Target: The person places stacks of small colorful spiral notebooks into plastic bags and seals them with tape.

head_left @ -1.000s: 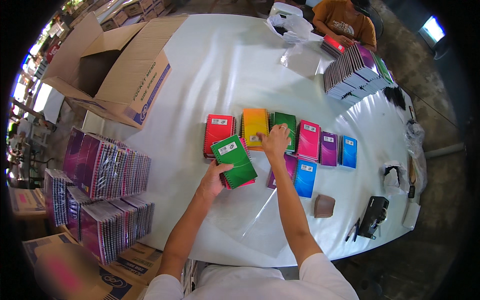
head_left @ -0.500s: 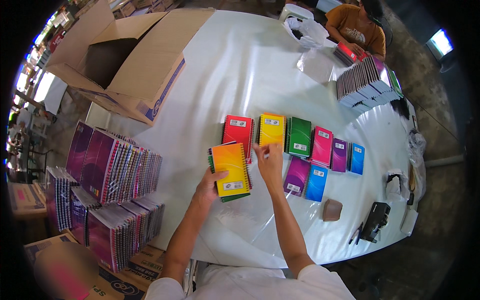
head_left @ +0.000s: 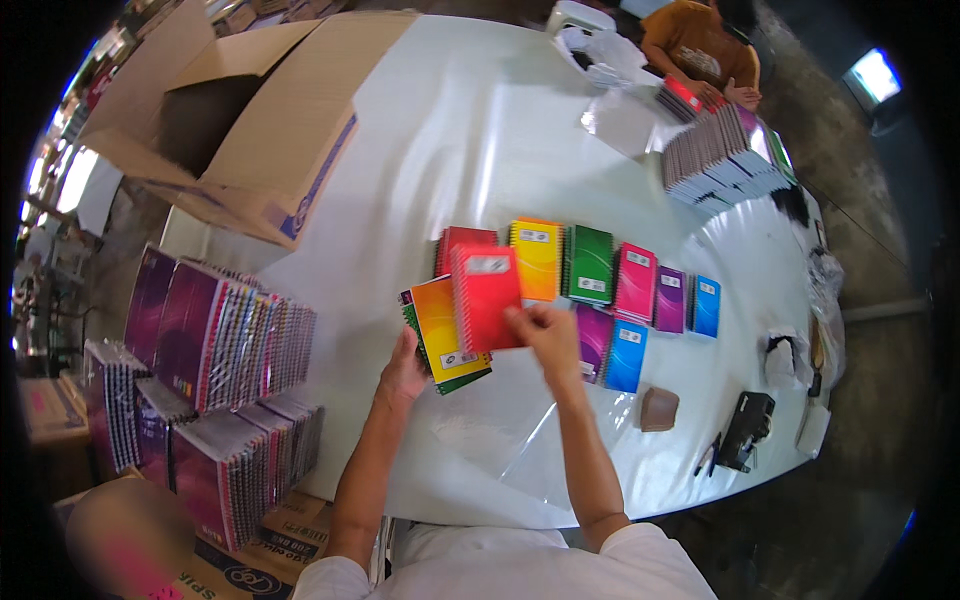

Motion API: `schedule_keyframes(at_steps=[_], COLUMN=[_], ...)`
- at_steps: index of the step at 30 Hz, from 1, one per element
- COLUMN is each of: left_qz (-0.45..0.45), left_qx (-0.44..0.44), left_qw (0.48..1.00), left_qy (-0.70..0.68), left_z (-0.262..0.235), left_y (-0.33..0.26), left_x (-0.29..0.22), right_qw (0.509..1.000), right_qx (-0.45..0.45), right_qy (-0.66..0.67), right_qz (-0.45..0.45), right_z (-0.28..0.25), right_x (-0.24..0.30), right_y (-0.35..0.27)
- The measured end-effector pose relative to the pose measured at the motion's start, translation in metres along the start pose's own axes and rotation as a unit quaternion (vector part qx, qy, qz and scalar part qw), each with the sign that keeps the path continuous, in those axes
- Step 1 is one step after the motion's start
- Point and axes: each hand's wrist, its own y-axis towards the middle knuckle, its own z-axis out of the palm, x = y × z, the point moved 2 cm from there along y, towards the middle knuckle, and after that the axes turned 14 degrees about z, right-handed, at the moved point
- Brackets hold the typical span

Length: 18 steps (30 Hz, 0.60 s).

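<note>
The right hand (head_left: 545, 335) pinches the lower edge of a red spiral notebook (head_left: 487, 297) between thumb and fingers, carrying it flat just above the bench. The left hand (head_left: 405, 370) cups a small stack of notebooks (head_left: 447, 335) from below, orange cover on top and a green one under it, fingers curled round the near edge so the stack stays squared. Both sit near the middle of the white bench (head_left: 460, 150). Just beyond lies a row of single notebooks (head_left: 620, 280), sorted by colour: red, yellow, green, pink, purple, blue. An open cardboard box (head_left: 270, 130) rests at the far left corner. Piles of purple notebooks (head_left: 210, 340) stand off the left edge. At the far right corner, another person (head_left: 700, 50) works beside a fanned grey stack (head_left: 715, 160).
</note>
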Motion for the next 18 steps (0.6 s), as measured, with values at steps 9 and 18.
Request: schedule_keyframes(at_steps=[9,18], left_qz=[-0.079,-0.114], left_qx=[0.041,0.087], left_qw=[0.996,0.989], left_qy=[-0.028,0.026], left_z=[0.079,0.086], left_y=[0.027,0.037], left_x=[0.08,0.114], right_qw=[0.765,0.942], right_qx=[-0.497,-0.043], right_qy=[-0.404,-0.206], right_qz=[0.071,-0.26], right_z=[-0.167,-0.224], right_x=[-0.108,0.014], right_y=[0.104,0.068])
